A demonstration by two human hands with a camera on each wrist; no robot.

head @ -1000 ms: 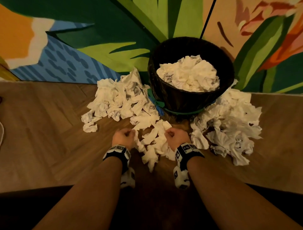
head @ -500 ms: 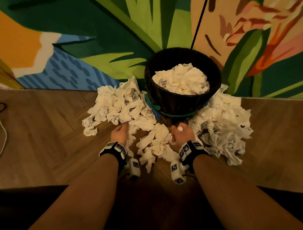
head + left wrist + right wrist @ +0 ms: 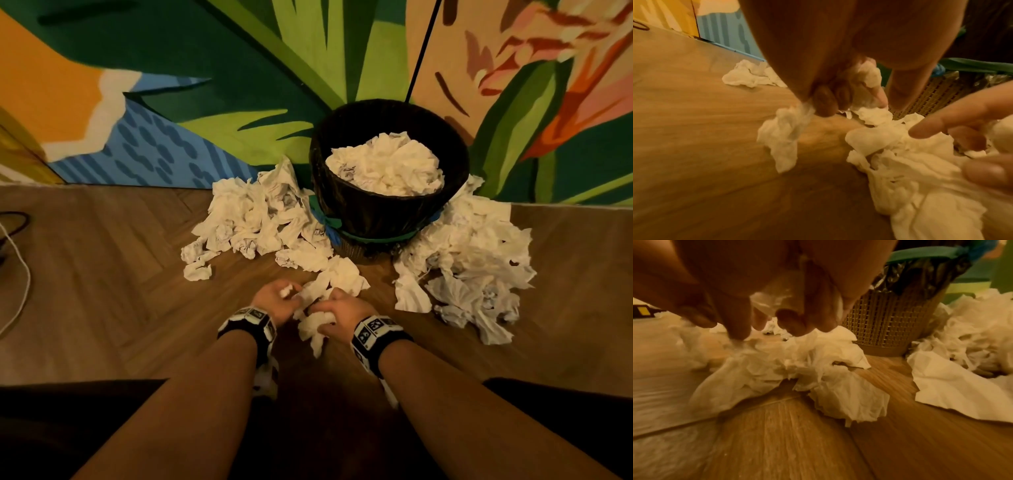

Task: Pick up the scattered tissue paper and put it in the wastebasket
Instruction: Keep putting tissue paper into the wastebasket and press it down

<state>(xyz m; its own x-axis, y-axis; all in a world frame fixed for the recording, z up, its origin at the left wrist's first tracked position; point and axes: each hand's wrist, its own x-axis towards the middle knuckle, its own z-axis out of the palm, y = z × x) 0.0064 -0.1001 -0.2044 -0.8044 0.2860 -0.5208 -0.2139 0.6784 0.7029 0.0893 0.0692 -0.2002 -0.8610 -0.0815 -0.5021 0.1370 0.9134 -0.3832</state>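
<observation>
Both grips, left hand point(image 3: 274, 298) and right hand point(image 3: 337, 317), clutch tissue point(image 3: 313, 323) before one wastebasket point(image 3: 383, 212).

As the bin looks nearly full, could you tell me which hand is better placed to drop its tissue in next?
Probably the right hand: it grips crumpled white tissue directly before the black-lined wastebasket.
</observation>
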